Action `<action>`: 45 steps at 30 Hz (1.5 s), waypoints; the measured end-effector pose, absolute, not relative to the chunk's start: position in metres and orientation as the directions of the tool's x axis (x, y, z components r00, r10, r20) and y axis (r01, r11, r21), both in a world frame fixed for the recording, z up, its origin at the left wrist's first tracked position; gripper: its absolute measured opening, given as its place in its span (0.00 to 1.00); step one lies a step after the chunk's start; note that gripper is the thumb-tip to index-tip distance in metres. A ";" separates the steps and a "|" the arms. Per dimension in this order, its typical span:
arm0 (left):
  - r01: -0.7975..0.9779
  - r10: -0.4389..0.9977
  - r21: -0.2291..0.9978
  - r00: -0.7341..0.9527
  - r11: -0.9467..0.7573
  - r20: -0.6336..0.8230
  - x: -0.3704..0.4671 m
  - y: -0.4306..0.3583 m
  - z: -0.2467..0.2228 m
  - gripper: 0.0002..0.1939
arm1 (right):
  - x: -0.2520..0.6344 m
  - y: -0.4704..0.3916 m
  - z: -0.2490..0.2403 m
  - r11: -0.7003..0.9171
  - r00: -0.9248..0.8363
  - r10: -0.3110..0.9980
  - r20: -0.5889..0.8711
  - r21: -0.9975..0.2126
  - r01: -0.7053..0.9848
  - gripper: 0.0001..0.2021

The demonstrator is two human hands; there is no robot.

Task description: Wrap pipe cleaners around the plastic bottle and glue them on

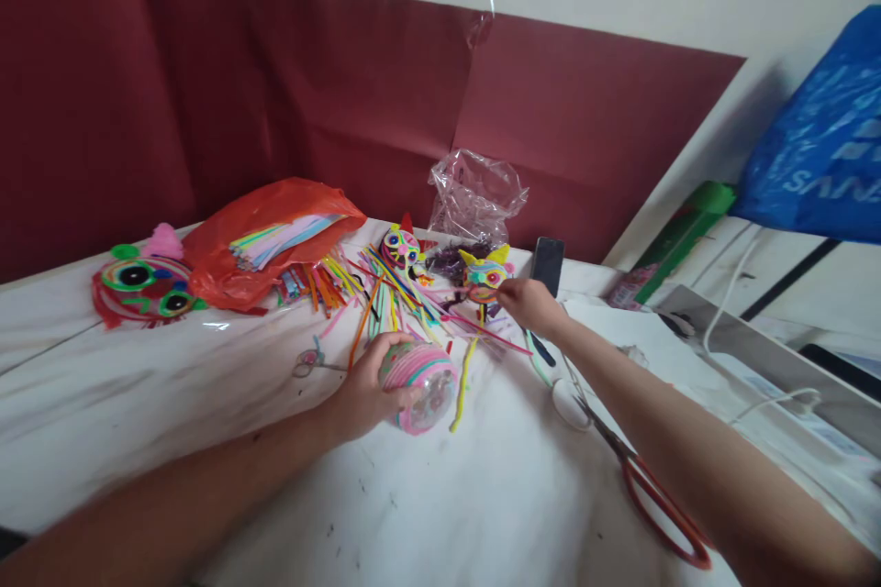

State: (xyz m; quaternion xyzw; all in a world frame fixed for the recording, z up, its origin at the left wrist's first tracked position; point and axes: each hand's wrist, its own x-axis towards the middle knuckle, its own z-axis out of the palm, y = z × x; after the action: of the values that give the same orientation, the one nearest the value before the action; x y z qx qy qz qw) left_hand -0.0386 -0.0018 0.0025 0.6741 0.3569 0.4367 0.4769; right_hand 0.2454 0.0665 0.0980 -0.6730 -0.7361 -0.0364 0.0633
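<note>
My left hand (pixel 372 394) is wrapped round a clear plastic ball (pixel 421 390) banded with pink, white and green pipe cleaners, tilted just above or on the table. Further back, my right hand (pixel 529 304) has its fingers pinched together beside a small yellow-eared animal face (pixel 485 275). Whatever those fingertips hold is too small to make out. A heap of loose pipe cleaners (pixel 392 293) spreads between the hands and the back of the table. One yellow pipe cleaner (pixel 463 385) lies right of the ball.
Large orange-handled scissors (pixel 637 468) lie under my right forearm, small scissors (pixel 317 362) left of the ball. Behind are an orange bag (pixel 275 202) of pipe cleaners, a pink face (pixel 403 248), a clear bag (pixel 478 193) and a phone (pixel 548 264). A big-eyed face (pixel 148 284) sits far left.
</note>
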 end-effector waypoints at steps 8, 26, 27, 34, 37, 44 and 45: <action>0.055 0.894 0.950 0.357 -0.308 0.269 -0.038 -0.001 0.002 0.32 | 0.239 0.048 0.073 0.045 -0.049 0.998 0.045 0.079 0.996 0.08; 0.047 0.908 0.968 0.361 -0.247 0.214 -0.039 0.004 0.000 0.33 | 0.247 0.074 0.076 0.040 0.161 0.939 0.304 -0.561 0.827 0.19; 0.044 0.909 0.971 0.364 -0.237 0.205 -0.039 0.005 0.000 0.33 | 0.244 0.070 0.080 0.079 0.151 0.936 0.316 -0.610 0.789 0.20; 0.030 0.907 0.980 0.386 -0.195 0.169 -0.042 0.012 -0.001 0.34 | 0.229 -0.007 0.115 0.549 -0.015 0.832 0.554 -0.820 0.162 0.13; 0.035 0.902 0.971 0.380 -0.237 0.206 -0.042 0.014 0.001 0.34 | 0.234 -0.048 0.125 0.659 0.083 0.668 0.740 -0.639 0.396 0.11; 0.152 0.877 0.954 0.450 -0.259 0.166 -0.033 0.010 0.017 0.31 | 0.238 -0.083 0.115 0.657 -0.327 0.509 0.796 -0.114 0.745 0.10; 0.160 0.868 0.948 0.465 -0.276 0.174 -0.030 0.008 0.020 0.30 | 0.235 -0.081 0.108 0.705 -0.399 0.543 0.739 -0.141 0.695 0.11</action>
State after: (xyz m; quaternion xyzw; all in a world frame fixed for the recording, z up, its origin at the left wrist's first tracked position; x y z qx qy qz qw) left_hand -0.0297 0.0078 0.0200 0.7085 0.3630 0.3687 0.4799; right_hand 0.2348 -0.0806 0.1084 -0.3724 -0.8310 -0.0951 0.4020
